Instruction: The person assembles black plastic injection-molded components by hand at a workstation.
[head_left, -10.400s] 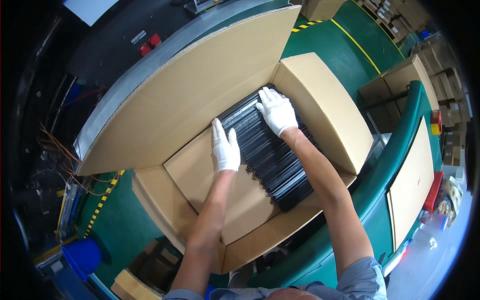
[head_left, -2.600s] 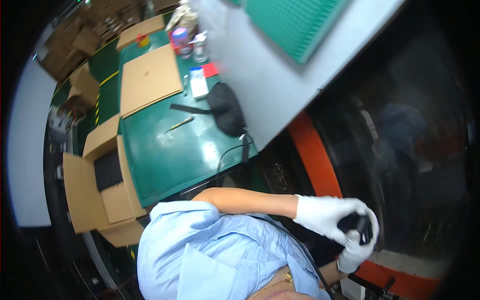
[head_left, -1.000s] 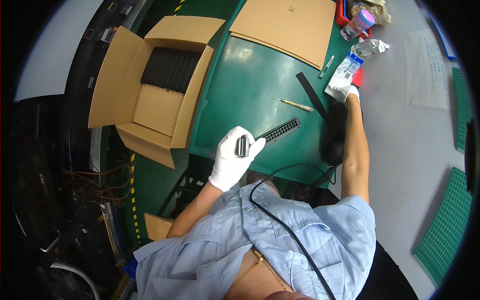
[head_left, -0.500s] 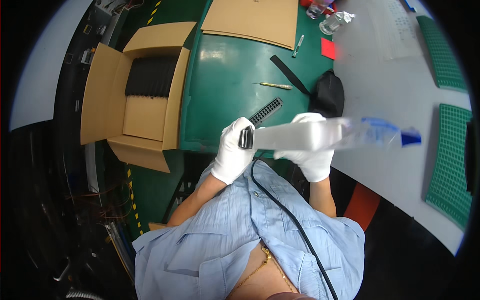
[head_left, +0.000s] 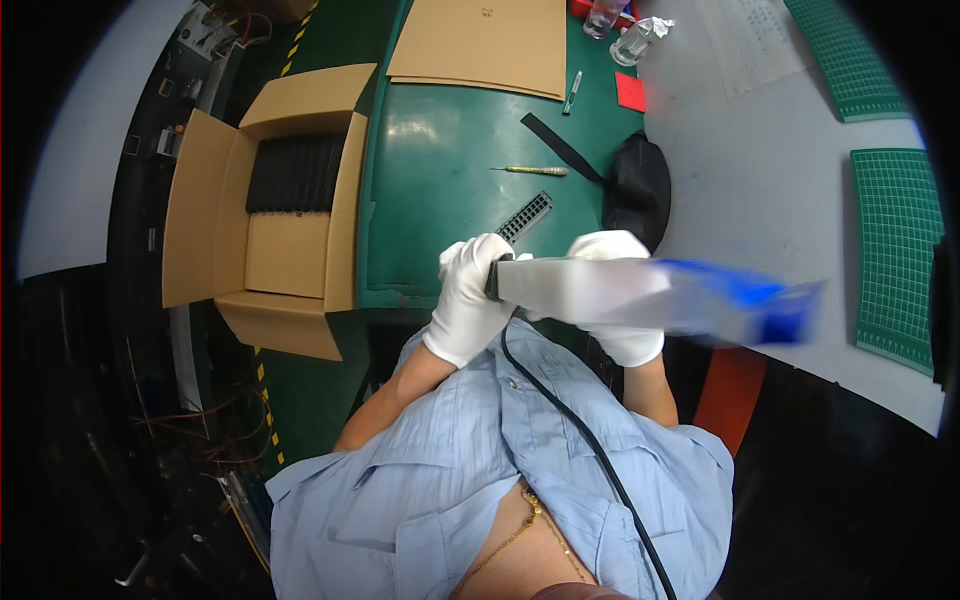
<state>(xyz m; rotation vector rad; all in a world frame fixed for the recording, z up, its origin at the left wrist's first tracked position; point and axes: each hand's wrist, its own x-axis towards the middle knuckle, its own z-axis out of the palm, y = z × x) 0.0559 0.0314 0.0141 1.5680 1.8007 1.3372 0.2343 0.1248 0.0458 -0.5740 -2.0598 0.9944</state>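
Observation:
My left hand (head_left: 468,302), in a white glove, grips a small dark object (head_left: 492,278) in front of my chest. A long white and blue plastic pouch (head_left: 650,296), blurred by motion, lies across from that object toward the right. My right hand (head_left: 622,252), also in a white glove, holds the pouch near its left end, and its fingers show again under the pouch. The pouch's mouth meets the dark object; whether the object is inside it I cannot tell. Both hands hover over the near edge of the green table (head_left: 440,160).
An open cardboard box (head_left: 195,210) with black parts (head_left: 296,172) stands at the left. On the table lie a flat cardboard sheet (head_left: 480,45), a black toothed strip (head_left: 526,215), a thin tool (head_left: 530,170) and a black bag (head_left: 638,185). Green cutting mats (head_left: 895,250) lie on the right.
A second ago my right hand reached far across the table; it has come back with the pouch and now holds it against the dark object in my left hand.

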